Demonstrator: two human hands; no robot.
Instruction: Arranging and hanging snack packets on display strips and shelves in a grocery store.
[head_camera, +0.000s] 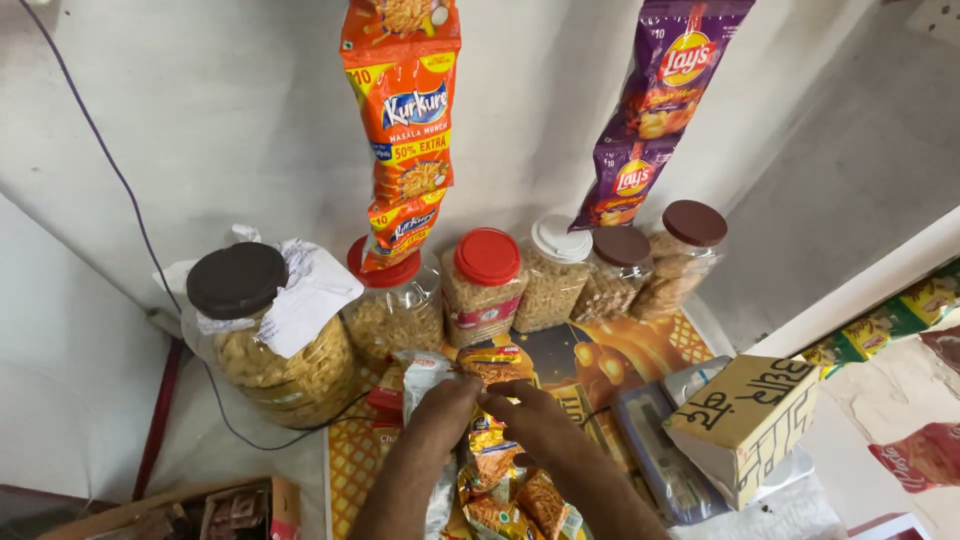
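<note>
Head view: one strip of snack packets (492, 440) is pinched by both hands, left hand (447, 400) and right hand (528, 412), before six jars (487, 285) at the tabletop's (345, 450) back edge.

Jars (487, 283) behind packets (497, 470), apparently touching

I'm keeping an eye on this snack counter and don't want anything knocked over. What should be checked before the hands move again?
1. Left hand grips the silvery packet: ok.
2. Right hand touches the yellow packet strip: ok.
3. Lid on the red-lidded jar behind the hands: ok.
4. Big brown-lidded jar upright: ok.
5. Hanging orange packets clear of the hands: ok.
6. Strip's lower end, hidden by the arms: cannot tell.
</note>
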